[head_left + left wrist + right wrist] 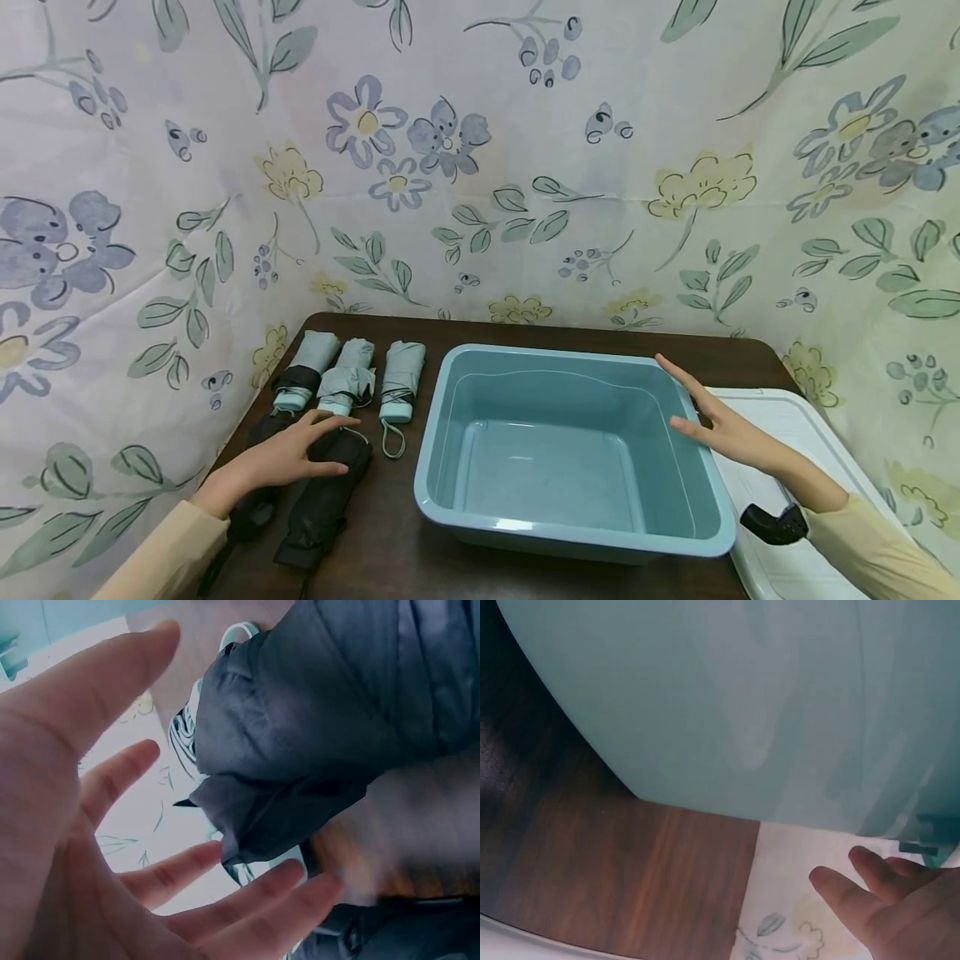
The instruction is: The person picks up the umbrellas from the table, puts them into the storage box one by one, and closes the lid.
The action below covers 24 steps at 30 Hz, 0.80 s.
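My left hand [281,457] hovers with spread fingers over a black folded umbrella [322,508], its thumb overlapping the dark fabric. In the left wrist view this black fabric [285,720] lies beyond the thumb and fingers, with nothing gripped. A second black bundle [253,512] is partly hidden under the hand and wrist. Behind them lie three pale blue-green folded umbrellas [405,375]. My right hand [723,429], fingers extended, is at the right rim of a blue-green plastic tub [577,533]. The right wrist view shows its fingertips near the tub's outer wall [727,712].
A white lid-like panel [810,575] lies to the right of the tub, under my right forearm. A black device [772,525] sits at my right wrist. The dark wooden table [405,533] backs onto a floral cloth [480,175], which also rises along the left side.
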Available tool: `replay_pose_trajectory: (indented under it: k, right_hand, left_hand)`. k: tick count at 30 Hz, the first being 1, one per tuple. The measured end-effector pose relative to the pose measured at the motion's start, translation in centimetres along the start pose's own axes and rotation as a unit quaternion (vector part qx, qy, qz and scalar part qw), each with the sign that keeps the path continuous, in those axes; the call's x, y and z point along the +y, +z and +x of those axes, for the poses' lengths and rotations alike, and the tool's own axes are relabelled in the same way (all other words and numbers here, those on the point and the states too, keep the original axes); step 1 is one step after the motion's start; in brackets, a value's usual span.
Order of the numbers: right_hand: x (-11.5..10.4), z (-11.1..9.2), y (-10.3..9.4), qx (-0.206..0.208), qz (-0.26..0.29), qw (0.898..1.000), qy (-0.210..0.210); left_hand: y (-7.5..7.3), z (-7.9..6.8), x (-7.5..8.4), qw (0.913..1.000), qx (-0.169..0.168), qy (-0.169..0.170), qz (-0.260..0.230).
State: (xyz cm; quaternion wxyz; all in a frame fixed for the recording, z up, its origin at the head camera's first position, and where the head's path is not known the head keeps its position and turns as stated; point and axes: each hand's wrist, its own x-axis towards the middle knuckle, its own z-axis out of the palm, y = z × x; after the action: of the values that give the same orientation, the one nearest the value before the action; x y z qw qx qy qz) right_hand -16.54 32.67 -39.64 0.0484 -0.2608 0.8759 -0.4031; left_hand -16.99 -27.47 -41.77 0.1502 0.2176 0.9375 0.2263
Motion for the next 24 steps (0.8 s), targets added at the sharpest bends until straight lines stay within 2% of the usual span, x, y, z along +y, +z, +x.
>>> replay_pose_trajectory:
  k: [8,17,24]
  right_hand:
    - [0.1,0.3,0.4,0.014,-0.002,1.0,0.012]
    - [0.3,0.3,0.6,0.021,0.011,1.0,0.01]
    - [0.3,0.3,0.9,0.024,0.03,0.999,0.011]
  left_hand:
    - [0.5,-0.3,-0.2,0.9999,-0.011,0.004,-0.011]
    - [1.9,0.1,-0.8,0.9996,0.006,0.003,-0.028]
    - [2.8,0.3,-0.9,0.9988,0.021,-0.028,-0.034]
